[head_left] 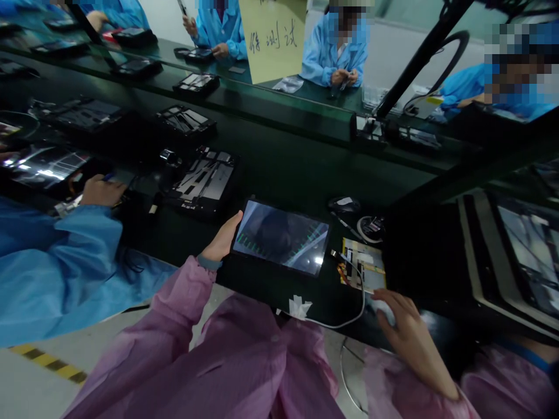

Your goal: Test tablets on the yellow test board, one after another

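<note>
Holding tablet (282,237) rightward by its rim, left grip (223,240); likely stiff, slick, fragile, rims best; right grip (404,320) around white item (384,311).

A yellow sheet (277,43) bears dark handwriting. Yellow-and-black tape (50,364) lies on the floor (26,396). Opposite, a person (315,61) wears blue.

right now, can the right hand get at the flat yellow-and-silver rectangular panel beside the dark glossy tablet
Likely yes: the right hand sits close beside the panel, and nothing solid shows between them. It does rest on a rounded white object, and a thin white cable crosses the panel's left part.
</note>
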Demonstrator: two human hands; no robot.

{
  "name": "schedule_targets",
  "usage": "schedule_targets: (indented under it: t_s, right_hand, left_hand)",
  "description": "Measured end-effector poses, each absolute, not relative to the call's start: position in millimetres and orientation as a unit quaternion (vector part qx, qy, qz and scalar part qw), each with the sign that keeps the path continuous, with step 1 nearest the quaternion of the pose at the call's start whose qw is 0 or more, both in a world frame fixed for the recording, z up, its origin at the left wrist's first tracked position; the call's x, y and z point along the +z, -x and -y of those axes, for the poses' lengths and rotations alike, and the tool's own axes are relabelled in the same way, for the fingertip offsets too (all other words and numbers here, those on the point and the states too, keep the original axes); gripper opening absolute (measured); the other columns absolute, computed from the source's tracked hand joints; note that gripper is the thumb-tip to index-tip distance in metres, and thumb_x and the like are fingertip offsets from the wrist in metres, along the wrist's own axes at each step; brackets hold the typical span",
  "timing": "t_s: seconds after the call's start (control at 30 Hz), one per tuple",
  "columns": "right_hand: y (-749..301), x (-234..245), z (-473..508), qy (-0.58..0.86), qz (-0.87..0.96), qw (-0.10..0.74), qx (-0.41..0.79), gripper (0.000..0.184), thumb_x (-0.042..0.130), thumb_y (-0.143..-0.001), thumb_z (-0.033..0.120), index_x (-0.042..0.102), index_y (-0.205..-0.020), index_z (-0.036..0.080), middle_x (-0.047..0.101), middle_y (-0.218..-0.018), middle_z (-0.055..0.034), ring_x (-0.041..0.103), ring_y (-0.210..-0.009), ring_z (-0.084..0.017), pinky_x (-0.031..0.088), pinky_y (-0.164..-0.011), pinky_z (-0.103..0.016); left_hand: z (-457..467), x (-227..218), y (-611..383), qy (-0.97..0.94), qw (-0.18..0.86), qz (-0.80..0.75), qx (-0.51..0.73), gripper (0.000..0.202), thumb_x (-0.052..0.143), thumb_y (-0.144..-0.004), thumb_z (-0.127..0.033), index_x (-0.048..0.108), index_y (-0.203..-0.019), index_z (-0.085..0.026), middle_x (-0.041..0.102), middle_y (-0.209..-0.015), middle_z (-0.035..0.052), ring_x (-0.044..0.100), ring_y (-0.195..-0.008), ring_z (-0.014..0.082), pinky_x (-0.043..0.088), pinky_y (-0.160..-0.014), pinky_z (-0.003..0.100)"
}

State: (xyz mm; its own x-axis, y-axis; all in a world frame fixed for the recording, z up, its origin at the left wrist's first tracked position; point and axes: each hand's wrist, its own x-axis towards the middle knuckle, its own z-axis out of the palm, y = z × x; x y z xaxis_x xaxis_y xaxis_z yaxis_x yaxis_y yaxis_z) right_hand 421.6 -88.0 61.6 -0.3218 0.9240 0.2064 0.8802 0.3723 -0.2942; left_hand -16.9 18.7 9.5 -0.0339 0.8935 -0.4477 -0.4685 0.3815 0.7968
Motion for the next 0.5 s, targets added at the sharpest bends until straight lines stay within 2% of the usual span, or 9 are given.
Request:
schedule_targets:
  t_s: [0.1, 0.23, 0.37, 0.5]
  right_hand:
    - [-393, 67, 105, 0.557, 0.802, 0.201, 0.082, 0.026, 0.049, -0.090, 0.029, 0.062, -0.111, 0.022, 0.063, -0.115, -0.0083, 0.058, -0.105, -0.025, 0.048, -0.088, -0.040]
    - [-309, 61, 103, 0.521, 0.806, 0.261, 0.102, 0.028, 0.047, -0.093, 0.024, 0.058, -0.119, 0.022, 0.058, -0.121, -0.0099, 0.053, -0.116, -0.025, 0.047, -0.096, -0.043]
    - [-247, 40, 88, 0.505, 0.824, 0.254, 0.047, 0.034, 0.053, -0.091, 0.022, 0.058, -0.125, 0.020, 0.047, -0.138, -0.0134, 0.040, -0.130, -0.032, 0.041, -0.103, -0.053]
    - [-231, 23, 82, 0.522, 0.817, 0.245, 0.029, 0.036, 0.055, -0.091, 0.025, 0.058, -0.126, 0.019, 0.039, -0.145, -0.0147, 0.031, -0.137, -0.036, 0.038, -0.105, -0.056]
  left_hand:
    - [-18, 11, 16, -0.207, 0.661, -0.503, 0.516, 0.047, 0.063, -0.084, -0.053, 0.068, -0.112, -0.016, 0.074, -0.098, 0.0086, 0.068, -0.099, 0.0252, 0.054, -0.090, 0.036]
    - [-17, 15, 14, -0.204, 0.657, -0.507, 0.519, 0.048, 0.063, -0.083, -0.053, 0.068, -0.111, -0.014, 0.074, -0.097, 0.0098, 0.069, -0.096, 0.0244, 0.055, -0.088, 0.036]
    - [-17, 14, 15, -0.208, 0.653, -0.512, 0.519, 0.048, 0.063, -0.083, -0.055, 0.069, -0.109, -0.015, 0.074, -0.095, 0.0099, 0.069, -0.094, 0.0241, 0.055, -0.085, 0.035]
    - [-18, 9, 16, -0.212, 0.651, -0.511, 0.519, 0.048, 0.064, -0.081, -0.057, 0.070, -0.107, -0.016, 0.074, -0.096, 0.0089, 0.069, -0.096, 0.0242, 0.055, -0.086, 0.034]
